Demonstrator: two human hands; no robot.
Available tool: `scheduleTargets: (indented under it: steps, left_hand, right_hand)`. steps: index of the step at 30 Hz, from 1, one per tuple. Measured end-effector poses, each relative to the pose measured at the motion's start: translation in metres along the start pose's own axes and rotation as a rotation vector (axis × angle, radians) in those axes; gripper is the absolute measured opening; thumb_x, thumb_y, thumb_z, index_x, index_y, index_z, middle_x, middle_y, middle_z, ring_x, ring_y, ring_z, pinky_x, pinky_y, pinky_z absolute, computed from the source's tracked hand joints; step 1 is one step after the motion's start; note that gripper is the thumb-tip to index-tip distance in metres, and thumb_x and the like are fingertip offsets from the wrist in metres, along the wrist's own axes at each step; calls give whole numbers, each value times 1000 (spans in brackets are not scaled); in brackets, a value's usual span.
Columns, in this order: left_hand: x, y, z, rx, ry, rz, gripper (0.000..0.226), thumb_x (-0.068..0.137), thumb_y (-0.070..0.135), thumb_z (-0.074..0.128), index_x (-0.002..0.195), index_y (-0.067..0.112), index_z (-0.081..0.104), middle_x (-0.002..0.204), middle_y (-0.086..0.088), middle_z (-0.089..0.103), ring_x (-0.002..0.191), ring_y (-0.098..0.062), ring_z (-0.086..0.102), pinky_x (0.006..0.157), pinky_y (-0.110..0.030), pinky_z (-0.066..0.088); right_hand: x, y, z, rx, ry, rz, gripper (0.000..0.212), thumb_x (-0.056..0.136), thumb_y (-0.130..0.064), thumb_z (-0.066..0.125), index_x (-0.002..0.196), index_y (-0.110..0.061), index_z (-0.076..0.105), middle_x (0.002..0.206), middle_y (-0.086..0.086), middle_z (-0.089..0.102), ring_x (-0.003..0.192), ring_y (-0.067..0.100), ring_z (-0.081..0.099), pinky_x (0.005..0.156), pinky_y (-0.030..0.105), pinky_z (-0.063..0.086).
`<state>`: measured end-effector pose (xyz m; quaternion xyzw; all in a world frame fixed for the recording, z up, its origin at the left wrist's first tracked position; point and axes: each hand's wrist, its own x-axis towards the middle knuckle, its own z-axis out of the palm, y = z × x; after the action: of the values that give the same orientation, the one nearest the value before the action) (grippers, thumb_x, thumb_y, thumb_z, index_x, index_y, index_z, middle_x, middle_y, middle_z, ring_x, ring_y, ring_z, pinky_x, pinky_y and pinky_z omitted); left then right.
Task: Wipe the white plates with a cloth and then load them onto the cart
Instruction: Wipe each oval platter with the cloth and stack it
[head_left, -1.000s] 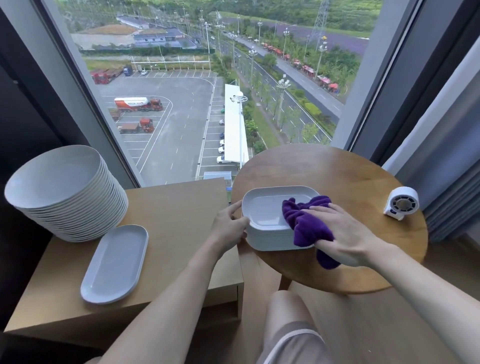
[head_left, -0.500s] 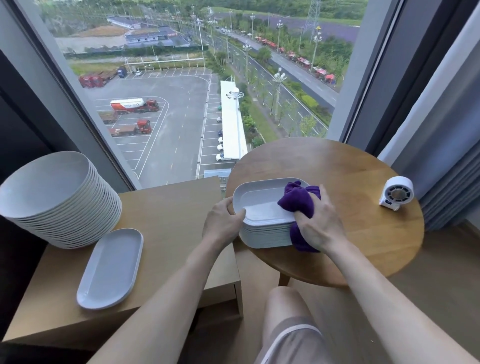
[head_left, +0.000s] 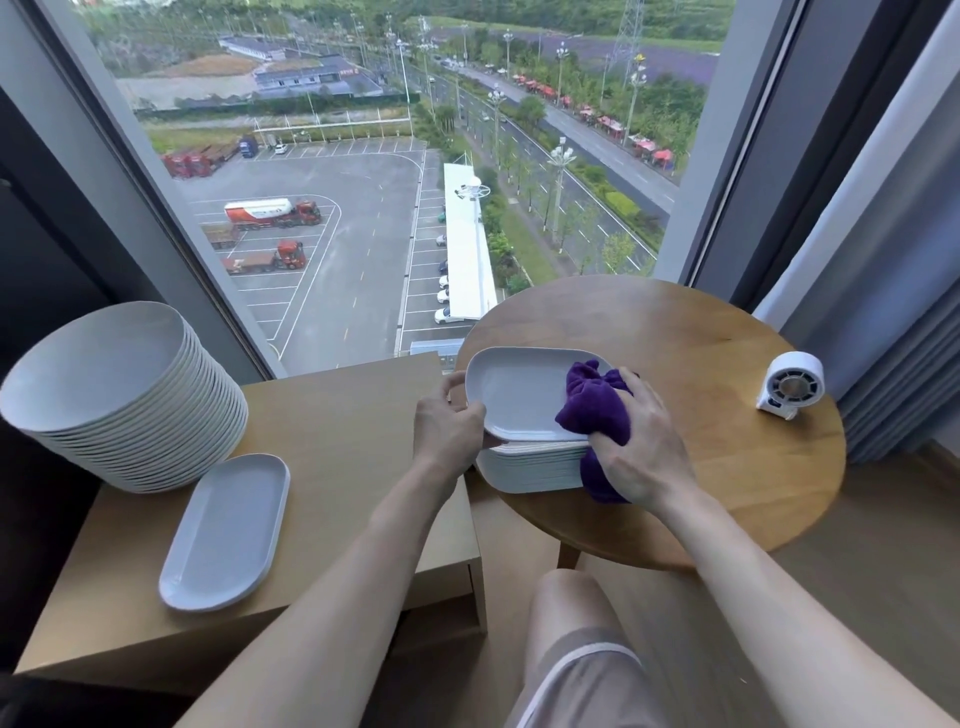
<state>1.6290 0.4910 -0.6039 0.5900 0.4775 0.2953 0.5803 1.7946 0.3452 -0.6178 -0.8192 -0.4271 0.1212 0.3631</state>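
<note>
Head view: left hand (head_left: 449, 423) grips the left end of the top plate (head_left: 514, 395), thumb over the rim, fingers curled under it. Right hand (head_left: 641, 447) is closed round a bunched purple cloth (head_left: 592, 410) and holds it on the plate's right near corner. Part of the cloth hangs down the side of the plate stack (head_left: 535, 465) underneath. Top plate is white with rounded corners and sits skewed on that stack, left end past the stack's edge; cannot tell if it is lifted clear. Stack stands at the left near edge of the round counter (head_left: 691, 343), which is wooden. Small white fan (head_left: 792, 384) is near that counter's right edge, well apart from the plates, with bare wood between them and along the far edge.

Low rectangular counter (head_left: 353, 431), also wooden, stands just beside the round one on the left. On it a tall stack of round plates (head_left: 124, 395) fills the far left corner. One oval plate (head_left: 226, 530) lies flat just beside that stack, toward the near edge. Right half of this counter is bare wood; the left forearm crosses above its near right corner.

Window (head_left: 363, 156) is right behind both counters, showing a parking lot and road. Lettering on the tanker truck (head_left: 270, 212) outside is too small to read. Grey curtain (head_left: 893, 322) hangs at right behind the fan. Person's knee (head_left: 566, 608) is below the round counter's near edge.
</note>
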Motion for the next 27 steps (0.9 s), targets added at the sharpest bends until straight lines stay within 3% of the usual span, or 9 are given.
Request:
scheduleTargets:
  steps: [3,6,9,10,14,16,19,24,27]
  left_hand:
    - [-6,8,-3,-85,-24,-11,42,96,-4,57,127,25,54,109,-18,72,73,-26,78,56,-31,61]
    - [-12,11,-15,-151,-44,-22,45,96,-6,53,133,19,51,107,-22,73,80,-33,78,60,-34,63]
    - [-18,13,-36,-204,-50,-6,44,96,-7,51,133,17,47,98,-21,77,80,-35,78,63,-36,63]
    - [-19,12,-44,-212,-52,-1,44,96,-7,51,132,17,47,97,-20,77,80,-36,78,63,-36,63]
    - [-26,4,-85,-253,-17,-19,46,94,-10,51,132,16,47,97,-20,77,80,-38,77,65,-36,64]
    - [-30,-3,-107,-290,18,-40,46,94,-10,52,132,16,48,99,-20,77,80,-38,77,65,-36,63]
    - [-33,-14,-138,-349,88,-68,46,94,-13,48,131,15,47,101,-21,74,78,-37,77,65,-36,63]
    - [-40,-28,-181,-400,186,-91,45,93,-15,44,127,15,45,119,-26,64,87,-43,74,64,-39,64]
    - [-45,-34,-203,-420,232,-107,47,94,-16,41,131,12,43,121,-23,61,89,-43,73,60,-37,63]
  right_hand:
    - [-2,-6,-4,83,62,-69,54,74,-28,58,125,-13,66,143,5,57,136,26,46,114,32,33]
    - [-2,-15,-9,173,113,-95,55,74,-26,56,128,-18,64,128,-1,65,120,19,56,107,30,41]
    - [0,-29,-14,190,127,-112,56,73,-33,52,127,-25,64,111,-9,67,100,6,57,88,8,39]
    - [1,-35,-15,197,132,-124,54,73,-36,52,125,-26,64,107,-11,67,94,6,58,84,7,40]
    - [7,-61,-15,202,153,-160,45,76,-41,55,117,-25,64,89,-9,67,80,13,63,73,32,50]
    - [10,-74,-13,214,159,-179,48,74,-46,52,116,-25,63,86,-9,67,78,12,62,70,33,50]
    - [11,-95,-1,231,139,-206,38,76,-38,56,112,-26,62,89,-8,67,81,12,62,71,35,50]
    - [-1,-134,30,240,54,-288,31,77,-37,54,108,-33,58,88,-14,64,80,6,60,65,28,45]
    - [-9,-153,52,250,3,-333,26,78,-35,54,103,-32,59,86,-11,65,79,12,61,68,34,50]
